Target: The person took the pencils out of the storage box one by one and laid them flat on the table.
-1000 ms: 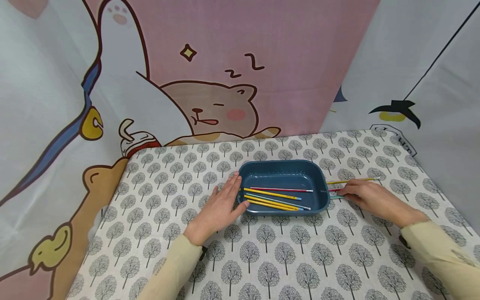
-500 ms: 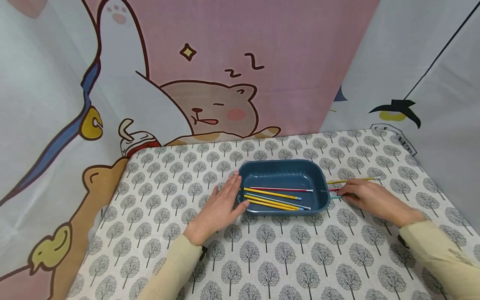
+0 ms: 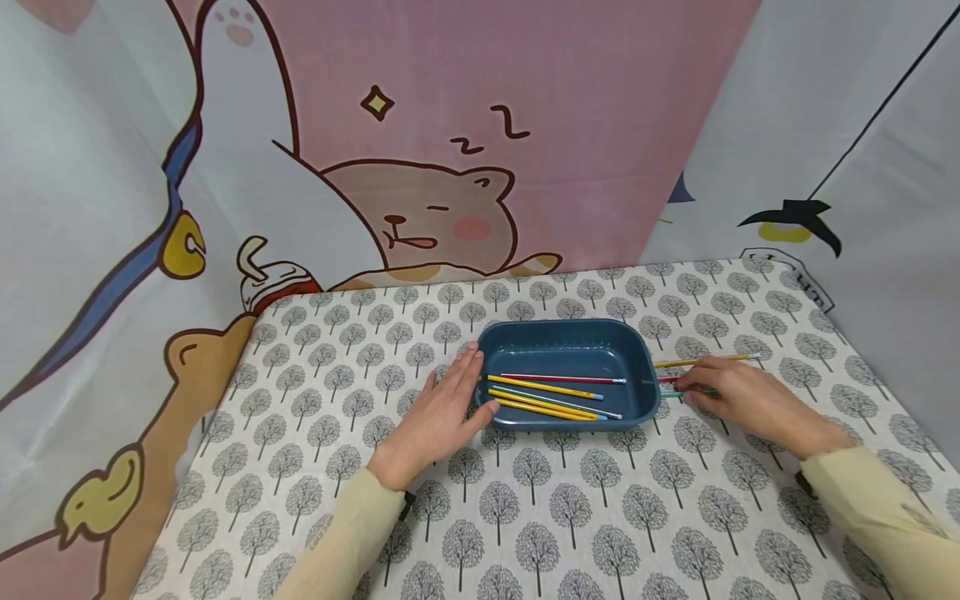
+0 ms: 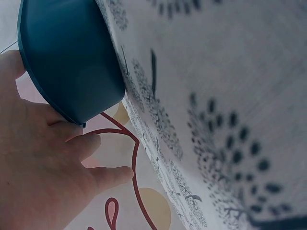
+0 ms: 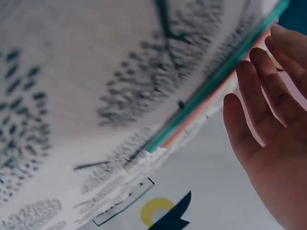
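Observation:
My left hand (image 3: 438, 412) lies along the left end of the dark blue plastic basin (image 3: 562, 333), its fingers stretched at the rim and the thumb over the near corner. In the left wrist view the basin's wall (image 4: 72, 57) is beside those fingers. My right hand (image 3: 738, 400) is low over the table on the other side. Its thumb and index fingertips meet at a red pencil (image 3: 666, 380) and a green pencil (image 5: 206, 96); I cannot tell whether they pinch one. A yellow pencil (image 3: 675, 363) lies just behind these two.
Inside the basin lie several yellow pencils (image 3: 543, 387), another red pencil (image 3: 562, 378) and a darker pencil. The table (image 3: 570, 517) wears a cloth printed with trees. Cartoon curtains (image 3: 585, 125) stand behind it and at both sides.
The right fingertips have shifted slightly from the green pencil toward the red one, and more of the green pencil shows between thumb and index finger. The left hand and the basin stay put.

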A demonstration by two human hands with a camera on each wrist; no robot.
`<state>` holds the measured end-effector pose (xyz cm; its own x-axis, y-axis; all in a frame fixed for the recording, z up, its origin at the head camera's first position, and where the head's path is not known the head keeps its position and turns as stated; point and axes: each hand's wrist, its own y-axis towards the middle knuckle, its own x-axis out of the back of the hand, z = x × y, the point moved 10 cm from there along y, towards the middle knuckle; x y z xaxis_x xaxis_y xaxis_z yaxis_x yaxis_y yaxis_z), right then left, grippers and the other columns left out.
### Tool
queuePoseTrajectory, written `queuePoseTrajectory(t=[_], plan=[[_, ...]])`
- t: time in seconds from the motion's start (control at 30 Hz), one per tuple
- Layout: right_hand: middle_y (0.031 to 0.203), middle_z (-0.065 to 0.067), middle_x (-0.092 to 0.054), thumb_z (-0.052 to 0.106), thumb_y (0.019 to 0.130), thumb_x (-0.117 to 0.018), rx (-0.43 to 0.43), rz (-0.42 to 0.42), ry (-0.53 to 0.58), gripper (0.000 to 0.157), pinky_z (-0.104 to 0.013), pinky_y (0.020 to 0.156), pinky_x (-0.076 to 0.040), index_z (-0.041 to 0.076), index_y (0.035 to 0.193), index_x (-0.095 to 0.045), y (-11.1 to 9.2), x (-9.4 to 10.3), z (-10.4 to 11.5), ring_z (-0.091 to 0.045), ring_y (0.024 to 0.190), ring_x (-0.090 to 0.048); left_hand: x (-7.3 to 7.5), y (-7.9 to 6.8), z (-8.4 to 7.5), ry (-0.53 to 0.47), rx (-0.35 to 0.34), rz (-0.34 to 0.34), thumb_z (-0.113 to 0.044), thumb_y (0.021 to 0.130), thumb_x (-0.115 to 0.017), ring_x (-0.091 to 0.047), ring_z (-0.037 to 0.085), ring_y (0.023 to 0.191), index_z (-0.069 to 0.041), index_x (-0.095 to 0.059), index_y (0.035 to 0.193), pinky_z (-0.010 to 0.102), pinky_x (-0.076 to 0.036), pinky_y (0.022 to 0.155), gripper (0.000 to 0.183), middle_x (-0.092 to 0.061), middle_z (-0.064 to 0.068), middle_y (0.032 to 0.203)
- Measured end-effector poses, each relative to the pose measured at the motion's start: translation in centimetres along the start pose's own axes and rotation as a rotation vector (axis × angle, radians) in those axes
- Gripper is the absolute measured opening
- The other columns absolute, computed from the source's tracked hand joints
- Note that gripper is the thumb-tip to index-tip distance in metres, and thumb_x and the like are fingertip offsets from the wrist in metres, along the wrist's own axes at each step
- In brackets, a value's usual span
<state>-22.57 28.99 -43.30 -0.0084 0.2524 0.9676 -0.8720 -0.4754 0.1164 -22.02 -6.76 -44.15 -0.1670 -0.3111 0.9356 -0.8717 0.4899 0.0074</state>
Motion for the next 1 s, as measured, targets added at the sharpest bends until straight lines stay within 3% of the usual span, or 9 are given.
queuePoseTrajectory(t=[0.3, 0.47, 0.6, 0.83, 1.0], plan=[[0.121, -0.014, -0.071, 0.014, 0.089, -0.081, -0.049, -0.217, 0.031, 0.027, -0.060, 0.081, -0.056, 0.010, 0.116, -0.075, -0.3, 4.6, 2.0, -0.038, 0.102, -0.069, 0.0, 0.0, 0.0, 0.011, -0.009, 0.005, -0.057, 0.108, -0.040, -0.015, 0.029, 0.158, -0.005, -0.014, 0.166, 0.063, -0.022, 0.121, 0.082, -0.004, 0.008, 0.174], [0.132, -0.016, -0.067, 0.016, 0.094, -0.076, -0.025, -0.273, 0.111, 0.034, -0.060, 0.084, -0.056, 0.009, 0.127, -0.070, 0.6, 6.0, 4.7, -0.041, 0.113, -0.066, 0.0, 0.0, 0.0, 0.003, -0.011, -0.001, -0.055, 0.108, -0.043, -0.015, 0.028, 0.159, -0.004, -0.015, 0.165, 0.062, -0.022, 0.122, 0.081, -0.004, 0.008, 0.174], [0.136, -0.016, -0.065, 0.019, 0.097, -0.075, -0.020, -0.260, 0.174, 0.038, -0.055, 0.081, -0.060, 0.007, 0.132, -0.068, 1.9, 5.8, 6.5, -0.040, 0.120, -0.064, 0.0, 0.0, 0.0, -0.002, -0.013, -0.006, -0.053, 0.108, -0.045, -0.015, 0.029, 0.158, -0.004, -0.016, 0.165, 0.063, -0.022, 0.121, 0.081, -0.005, 0.008, 0.174], [0.137, -0.015, -0.066, 0.023, 0.099, -0.073, -0.021, -0.180, 0.263, 0.040, -0.060, 0.101, -0.049, 0.010, 0.136, -0.066, 4.7, 4.1, 8.5, -0.039, 0.128, -0.059, 0.1, 0.0, -0.1, 0.009, -0.017, -0.014, -0.053, 0.108, -0.044, -0.018, 0.031, 0.158, -0.003, -0.017, 0.165, 0.065, -0.023, 0.120, 0.081, -0.008, 0.011, 0.174], [0.135, -0.013, -0.067, 0.026, 0.100, -0.072, -0.015, -0.106, 0.306, 0.039, -0.059, 0.100, -0.050, 0.009, 0.135, -0.067, 6.8, 2.5, 9.4, -0.037, 0.123, -0.062, 0.2, -0.1, -0.1, 0.034, -0.012, -0.015, -0.056, 0.108, -0.041, -0.018, 0.032, 0.157, -0.004, -0.017, 0.165, 0.066, -0.022, 0.120, 0.082, -0.008, 0.011, 0.174]])
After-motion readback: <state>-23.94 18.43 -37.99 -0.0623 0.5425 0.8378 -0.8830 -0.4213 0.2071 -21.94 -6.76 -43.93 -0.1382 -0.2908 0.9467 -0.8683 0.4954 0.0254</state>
